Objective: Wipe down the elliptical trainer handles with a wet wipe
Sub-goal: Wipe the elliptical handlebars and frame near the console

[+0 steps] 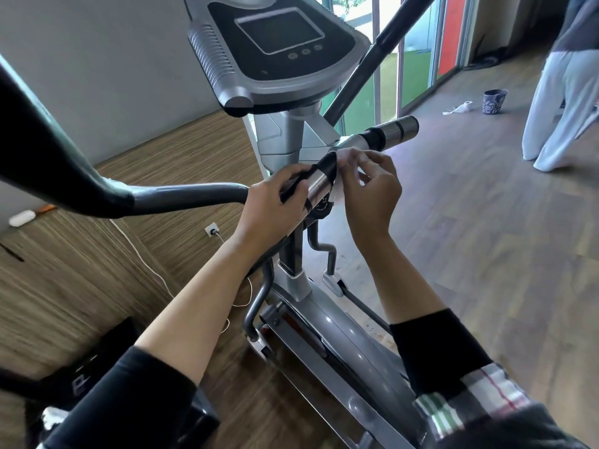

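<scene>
Left hand (272,202) wrapped around the near fixed handle (316,186) of the elliptical trainer, fingers curled over the black grip just short of the chrome sensor band. Right hand (372,186) immediately beside it, at the handle's end; thumb and fingertips pinch a white wet wipe (348,160) that lies against the handle tip. Wipe partly hidden by the fingers; its full extent cannot be read. Both hands nearly touching, handle between them. Second fixed handle (393,129) lies just beyond the right hand, bare. Console (278,43) above and beyond both hands. Long moving arm (64,170) sweeps in from beyond the left hand. Well beyond the right hand, on the floor: a paper roll (463,106) and a patterned cup (494,101), close together.
</scene>
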